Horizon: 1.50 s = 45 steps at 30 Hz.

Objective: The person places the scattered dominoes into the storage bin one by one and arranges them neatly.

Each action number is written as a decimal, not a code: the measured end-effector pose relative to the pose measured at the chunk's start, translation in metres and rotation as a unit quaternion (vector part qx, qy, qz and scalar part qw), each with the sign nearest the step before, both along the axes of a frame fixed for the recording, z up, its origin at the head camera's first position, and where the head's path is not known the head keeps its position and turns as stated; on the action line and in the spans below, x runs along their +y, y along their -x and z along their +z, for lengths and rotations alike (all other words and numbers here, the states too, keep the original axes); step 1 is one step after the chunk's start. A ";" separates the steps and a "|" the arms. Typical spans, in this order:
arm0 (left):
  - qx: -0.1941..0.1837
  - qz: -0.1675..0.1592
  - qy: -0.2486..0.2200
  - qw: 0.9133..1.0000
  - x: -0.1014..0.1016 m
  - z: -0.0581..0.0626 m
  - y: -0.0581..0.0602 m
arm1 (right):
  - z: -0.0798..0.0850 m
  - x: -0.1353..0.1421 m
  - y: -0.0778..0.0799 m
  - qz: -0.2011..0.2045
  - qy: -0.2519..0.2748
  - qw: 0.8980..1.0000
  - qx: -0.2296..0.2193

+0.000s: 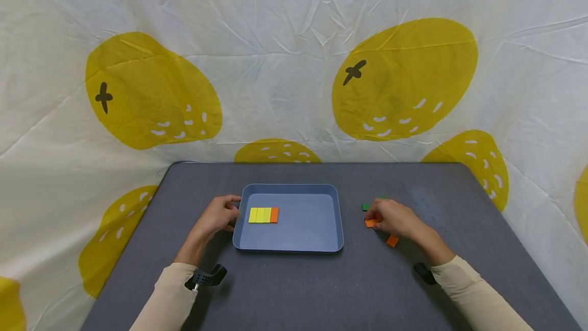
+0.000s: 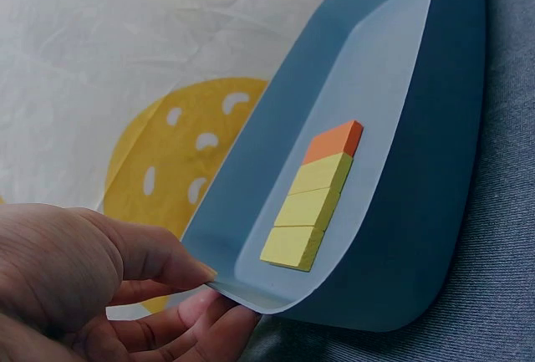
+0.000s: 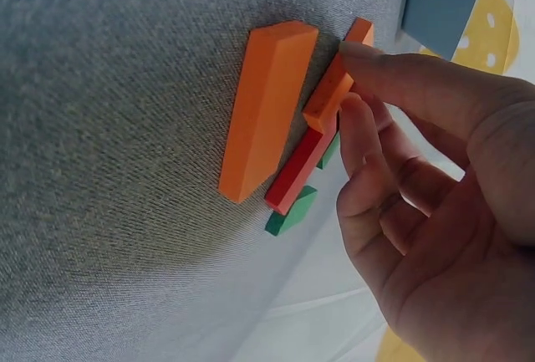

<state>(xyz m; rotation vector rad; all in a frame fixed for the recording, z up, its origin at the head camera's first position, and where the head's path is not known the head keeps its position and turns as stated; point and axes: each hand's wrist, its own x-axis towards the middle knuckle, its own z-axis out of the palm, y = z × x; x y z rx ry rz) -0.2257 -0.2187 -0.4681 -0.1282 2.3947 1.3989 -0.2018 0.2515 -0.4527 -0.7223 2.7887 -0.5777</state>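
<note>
Patterned cloth point(image 1: 280, 96) hangs behind the bench point(image 1: 294, 290), where the left grip point(image 1: 218, 215) pinches the tray point(image 1: 308, 221) by its left edge, seemingly for steadiness, and the right grip point(image 1: 397, 218) pinches an orange block point(image 3: 331, 96) beyond the right edge.

3 yellow blocks point(image 1: 260, 215) and 1 orange block point(image 1: 274, 215) in a blue tray point(image 1: 303, 229)
The 4 lie flat, side by side in a touching row, nearer the tray's left end; the left hand point(image 1: 220, 214) pinches that end's rim. Right of the tray, on the counter point(image 1: 294, 290), lie 2 loose orange blocks point(image 1: 392, 241), 1 red block point(image 3: 301, 170) and 2 green blocks point(image 1: 365, 207); the right hand's point(image 1: 396, 218) fingertips are at 1 loose orange block.
</note>
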 end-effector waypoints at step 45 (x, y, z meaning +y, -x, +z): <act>0.012 0.003 0.014 1.000 0.002 -0.001 -0.001 | -0.006 -0.004 -0.011 -0.067 -0.052 0.996 0.033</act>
